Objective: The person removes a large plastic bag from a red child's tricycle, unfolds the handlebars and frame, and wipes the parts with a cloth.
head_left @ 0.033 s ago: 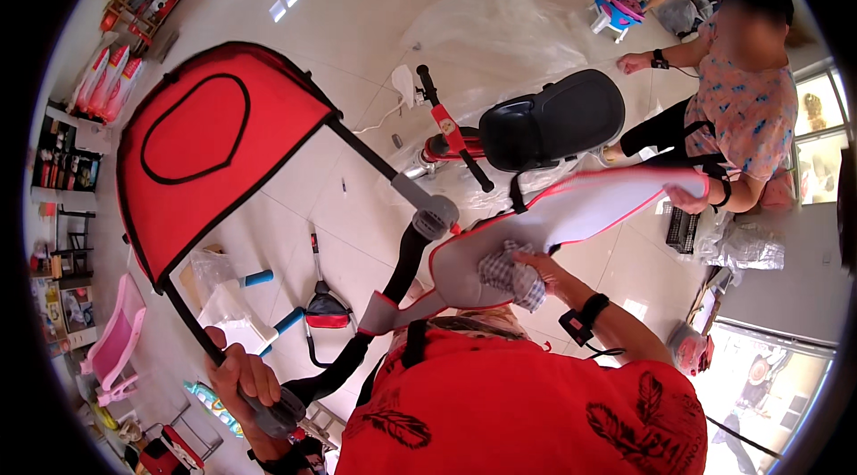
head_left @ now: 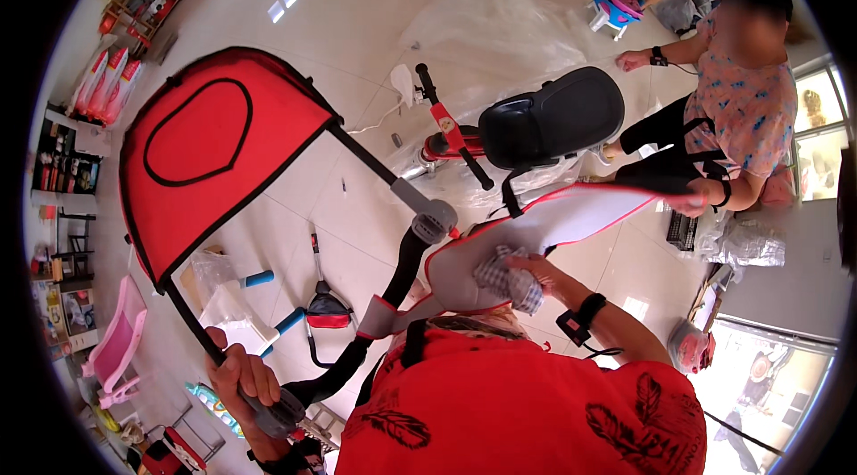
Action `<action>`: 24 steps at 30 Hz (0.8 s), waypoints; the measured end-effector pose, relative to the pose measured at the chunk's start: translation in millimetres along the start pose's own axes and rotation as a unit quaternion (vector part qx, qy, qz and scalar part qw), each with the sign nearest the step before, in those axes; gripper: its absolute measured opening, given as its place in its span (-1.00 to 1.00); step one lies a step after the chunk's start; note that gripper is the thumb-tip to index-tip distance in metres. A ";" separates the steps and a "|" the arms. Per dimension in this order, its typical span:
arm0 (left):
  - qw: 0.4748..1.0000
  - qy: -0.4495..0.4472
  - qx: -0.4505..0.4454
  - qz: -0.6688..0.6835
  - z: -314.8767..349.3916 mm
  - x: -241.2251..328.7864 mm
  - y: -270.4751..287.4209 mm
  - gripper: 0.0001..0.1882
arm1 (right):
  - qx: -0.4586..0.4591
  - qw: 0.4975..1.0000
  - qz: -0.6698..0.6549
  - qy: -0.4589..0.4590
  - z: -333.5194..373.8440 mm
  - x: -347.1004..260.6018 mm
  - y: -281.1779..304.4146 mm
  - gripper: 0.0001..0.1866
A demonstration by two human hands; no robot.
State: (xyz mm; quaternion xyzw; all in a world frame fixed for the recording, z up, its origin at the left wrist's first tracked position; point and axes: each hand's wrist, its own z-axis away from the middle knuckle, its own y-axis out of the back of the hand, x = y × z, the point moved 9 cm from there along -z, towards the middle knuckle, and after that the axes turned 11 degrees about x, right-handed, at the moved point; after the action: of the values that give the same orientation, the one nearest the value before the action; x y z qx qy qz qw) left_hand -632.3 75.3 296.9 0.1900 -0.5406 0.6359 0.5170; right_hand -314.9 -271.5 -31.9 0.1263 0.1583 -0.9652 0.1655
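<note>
My left hand [head_left: 241, 375] is wrapped round the black frame bar [head_left: 192, 323] of a red canopy [head_left: 201, 149], just above a grey joint [head_left: 284, 412]. The canopy has black edging and stands out to the left, joined by a second grey joint [head_left: 435, 220] to a black padded bar [head_left: 406, 270]. My right hand [head_left: 536, 277] closes on a checked cloth [head_left: 507, 280], held against a long grey-white fabric pad [head_left: 562, 220] with red trim. A co-worker's hand [head_left: 687, 200] holds the pad's far right end.
A small tricycle with a black seat [head_left: 553, 118] and red handlebar [head_left: 453, 129] stands ahead. Clear plastic sheeting [head_left: 500, 24] lies behind it. A black-and-red bag on a frame [head_left: 328, 307] and a pink plastic piece [head_left: 118, 332] are at left. The co-worker [head_left: 732, 118] stands at right.
The pad has shifted slightly left, and its right end has dropped in the co-worker's hand. My right hand and the cloth have moved a little left. The canopy has dipped slightly.
</note>
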 end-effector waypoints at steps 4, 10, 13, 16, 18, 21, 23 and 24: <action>0.997 0.018 0.017 -0.070 -8.9 -1.4 17.1 -0.71 | 0.016 0.862 0.423 0.280 12.7 3.2 -25.0 -0.33; 0.986 0.024 0.075 -0.147 3.0 11.7 33.7 -0.85 | 0.121 0.619 0.602 0.489 110.8 -58.4 -124.0 -0.18; 0.982 0.057 0.089 -0.158 -12.4 -5.4 55.3 -0.77 | 0.205 0.561 0.702 0.388 98.3 -77.4 -117.0 -0.19; 0.982 0.057 0.088 -0.157 -13.5 -3.5 60.8 -0.81 | 0.225 0.488 0.767 0.350 33.3 -64.3 -78.5 -0.36; 0.978 0.058 0.097 -0.173 -12.1 0.1 70.8 -0.81 | 0.177 0.483 0.778 0.360 10.7 -53.3 -85.7 -0.51; 0.969 0.063 0.162 -0.174 -7.1 -1.3 93.3 -0.80 | 0.125 0.521 0.761 0.366 4.1 -43.1 -131.0 -0.71; 0.958 0.087 0.179 -0.208 -12.9 -9.6 96.8 -0.79 | 0.076 0.558 0.737 0.374 -4.3 -39.3 -153.8 -0.69; 0.949 0.089 0.184 -0.239 -18.4 -16.5 94.0 -0.79 | 0.049 0.539 0.738 0.402 -22.0 -30.4 -157.8 -0.67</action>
State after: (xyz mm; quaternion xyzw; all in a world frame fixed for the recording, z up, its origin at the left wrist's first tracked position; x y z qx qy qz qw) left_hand -701.1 95.3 231.2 0.3477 -0.3049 0.5967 0.6558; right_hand -339.7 -114.1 -1.5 0.5809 0.0110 -0.3556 0.7321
